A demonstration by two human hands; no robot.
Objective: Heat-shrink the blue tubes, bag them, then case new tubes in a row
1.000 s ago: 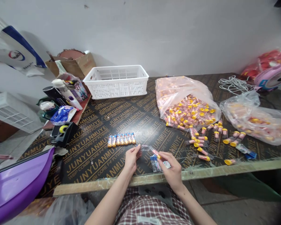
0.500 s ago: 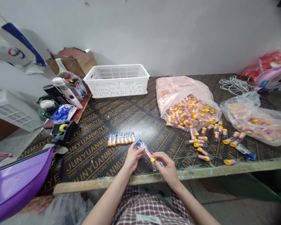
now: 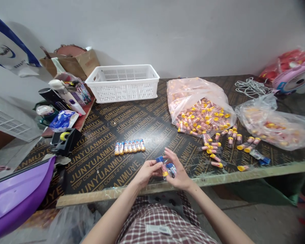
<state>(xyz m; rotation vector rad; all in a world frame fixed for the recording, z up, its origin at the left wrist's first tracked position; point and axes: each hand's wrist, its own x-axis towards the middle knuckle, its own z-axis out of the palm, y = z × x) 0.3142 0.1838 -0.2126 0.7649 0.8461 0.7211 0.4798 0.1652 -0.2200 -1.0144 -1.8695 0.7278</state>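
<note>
Near the front edge of the dark table, my left hand (image 3: 147, 173) pinches a small clear tube (image 3: 164, 168) with a yellow cap and a blue end. My right hand (image 3: 177, 173) is beside it, fingers spread and curved around the tube's right side. Between the palm and the tube lie some blue-and-clear wrappers (image 3: 171, 169), partly hidden by the fingers. To the left, a row of several blue-and-orange tubes (image 3: 130, 146) sits on the table. An open bag (image 3: 197, 88) of yellow-capped pink tubes (image 3: 204, 117) lies to the right, with loose tubes (image 3: 216, 164) in front.
A white basket (image 3: 124, 93) stands by the wall. On the left are a black tape dispenser (image 3: 66, 140), bottles (image 3: 63, 95) and a purple bin (image 3: 22, 200). Another bag of tubes (image 3: 282, 127), a white cord (image 3: 252, 88) and a pink fan (image 3: 295, 79) are at the right.
The tube between my hands has turned more upright, with its blue end now nearer my right fingers. My right hand has released the yellow-capped end and spread its fingers. The view has shifted slightly.
</note>
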